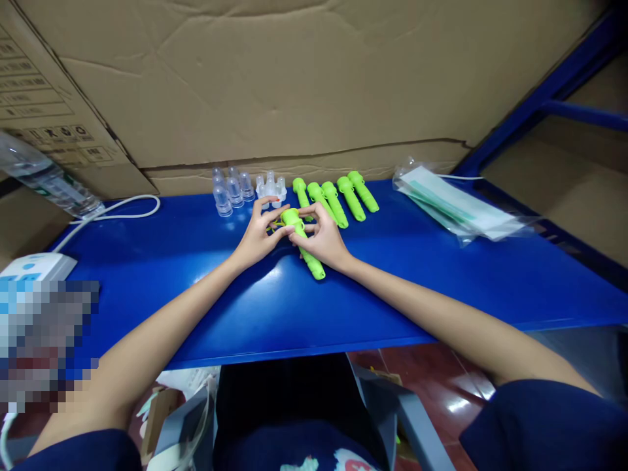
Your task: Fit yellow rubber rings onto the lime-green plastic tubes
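Note:
My left hand (262, 234) and my right hand (324, 237) meet over the blue table around a lime-green flashlight (313, 261). Its wide head points away from me and its narrow end towards me. The left thumb and fingers pinch the head from the left, where a thin yellowish cord (273, 227) shows between the fingers. My right hand closes around the body just below the head, hiding part of it. Just behind the hands are more lime-green flashlights (352, 198) in a row and several clear plastic cups (223, 199), with a cluster of small clear pieces (271, 186) between.
Clear bags with white and green contents (451, 199) lie at the right. On the left are a water bottle (53, 180), a white cable (142, 197) and a power strip (39, 267). Cardboard (275, 85) walls the back; a blue frame (540, 98) rises at the right.

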`<state>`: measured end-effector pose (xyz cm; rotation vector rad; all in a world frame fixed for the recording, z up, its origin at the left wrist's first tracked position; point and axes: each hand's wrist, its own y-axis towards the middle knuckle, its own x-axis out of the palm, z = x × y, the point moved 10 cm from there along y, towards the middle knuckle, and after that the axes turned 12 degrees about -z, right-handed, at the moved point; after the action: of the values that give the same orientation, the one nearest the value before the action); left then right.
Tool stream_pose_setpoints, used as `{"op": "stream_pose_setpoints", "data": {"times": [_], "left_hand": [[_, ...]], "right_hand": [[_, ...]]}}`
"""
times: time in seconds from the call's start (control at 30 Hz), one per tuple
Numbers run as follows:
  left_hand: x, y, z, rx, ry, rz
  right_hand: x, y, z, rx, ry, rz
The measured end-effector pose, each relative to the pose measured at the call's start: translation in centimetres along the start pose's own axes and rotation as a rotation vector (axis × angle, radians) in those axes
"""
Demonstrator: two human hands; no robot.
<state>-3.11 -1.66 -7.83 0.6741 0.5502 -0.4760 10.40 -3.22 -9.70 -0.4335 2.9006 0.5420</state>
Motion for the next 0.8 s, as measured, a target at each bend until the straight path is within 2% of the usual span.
{"op": "stream_pose_setpoints", "data": {"times": [0.27, 0.4, 0.53, 0.8], "left_hand": [[-0.8, -0.2, 1.9, 0.009, 0.108, 0.078], [-1.3, -0.4, 2.0, -0.032, 0.077, 0.146], [-2.0, -0.7, 2.1, -0.046, 0.029, 0.219], [-2.1, -0.9, 1.7, -0.021, -0.031, 0.254]], "right_hand": [[0.0, -0.1, -0.7, 0.000, -0.074, 0.001], [0.1, -0.2, -1.8, -0.046, -0.136, 0.009], [0.1, -0.2, -2.3, -0.072, -0.105, 0.016], [-0.2, -0.4, -2.5, -0.077, -0.152, 0.025]]}}
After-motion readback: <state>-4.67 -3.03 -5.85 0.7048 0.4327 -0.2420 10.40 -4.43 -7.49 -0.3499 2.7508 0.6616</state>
